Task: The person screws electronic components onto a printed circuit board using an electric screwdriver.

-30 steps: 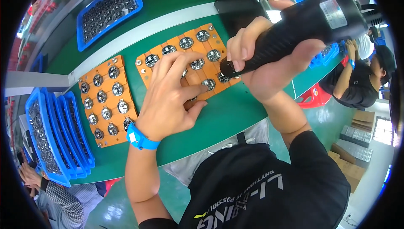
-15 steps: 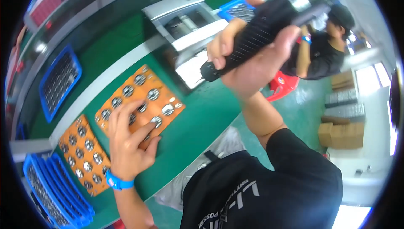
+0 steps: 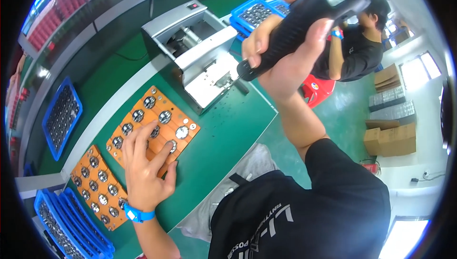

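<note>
My right hand (image 3: 285,64) is wrapped around a black electric screwdriver (image 3: 297,28), raised over the right side of the bench. The driver's front end hangs beside the front of a grey screw feeder machine (image 3: 212,80); whether they touch, I cannot tell. My left hand (image 3: 147,166) lies with fingers spread on an orange fixture board (image 3: 183,147) full of round metallic parts. Its index fingertip touches one round part (image 3: 172,147) near the board's front edge, and the palm hides others. A blue strap (image 3: 138,214) circles my left wrist.
A second orange board (image 3: 97,175) with similar round parts lies left of my hand. Stacked blue trays (image 3: 71,225) stand at the near left, another blue tray (image 3: 62,118) farther back. Beyond the feeder are more blue trays (image 3: 257,14). A co-worker (image 3: 354,52) sits at the right by a red stool (image 3: 316,90).
The view has shifted, so the feeder and boards appear farther left. My right hand has moved the screwdriver a little to the right of the feeder's front. My left hand stays on the board.
</note>
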`<state>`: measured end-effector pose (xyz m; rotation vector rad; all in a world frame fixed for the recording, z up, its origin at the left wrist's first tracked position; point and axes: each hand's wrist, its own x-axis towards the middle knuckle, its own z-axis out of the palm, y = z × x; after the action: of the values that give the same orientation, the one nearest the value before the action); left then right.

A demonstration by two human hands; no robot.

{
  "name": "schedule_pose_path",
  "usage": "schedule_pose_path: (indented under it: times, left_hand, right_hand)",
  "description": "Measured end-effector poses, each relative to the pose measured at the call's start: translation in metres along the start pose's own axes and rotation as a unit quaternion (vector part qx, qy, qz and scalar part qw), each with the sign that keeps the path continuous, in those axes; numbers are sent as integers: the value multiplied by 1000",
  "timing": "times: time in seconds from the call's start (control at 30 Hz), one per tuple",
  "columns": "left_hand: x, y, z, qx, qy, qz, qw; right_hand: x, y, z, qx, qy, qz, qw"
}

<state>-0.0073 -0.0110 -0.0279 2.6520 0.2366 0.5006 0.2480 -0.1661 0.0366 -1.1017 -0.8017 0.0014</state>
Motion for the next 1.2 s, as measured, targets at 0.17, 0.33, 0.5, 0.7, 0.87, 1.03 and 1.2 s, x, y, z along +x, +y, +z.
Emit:
schedule_pose_path:
  times: [0.17, 0.33, 0.5, 0.7, 0.87, 1.03, 1.2]
  left_hand:
    - [9, -2, 12, -9, 17, 44, 999]
    - [10, -5, 7, -67, 18, 17, 997]
    - [13, -5, 8, -112, 48, -9, 992]
    - [11, 14, 24, -177, 72, 3, 982]
    - [14, 19, 15, -132, 70, -11, 989]
    - [7, -11, -5, -71, 113, -28, 991]
    - [2, -16, -9, -104, 50, -2, 993]
  right_hand:
    - [59, 49, -17, 467, -326, -270, 777]
    - [14, 14, -26, 83, -42, -32, 995]
    - [14, 18, -26, 107, -57, -34, 992]
    - [3, 20, 2, -3, -7, 17, 1000]
    - [1, 36, -6, 76, -47, 25, 996]
    - [3, 32, 2, 5, -74, 48, 996]
    - [-1, 22, 9, 79, -134, 103, 982]
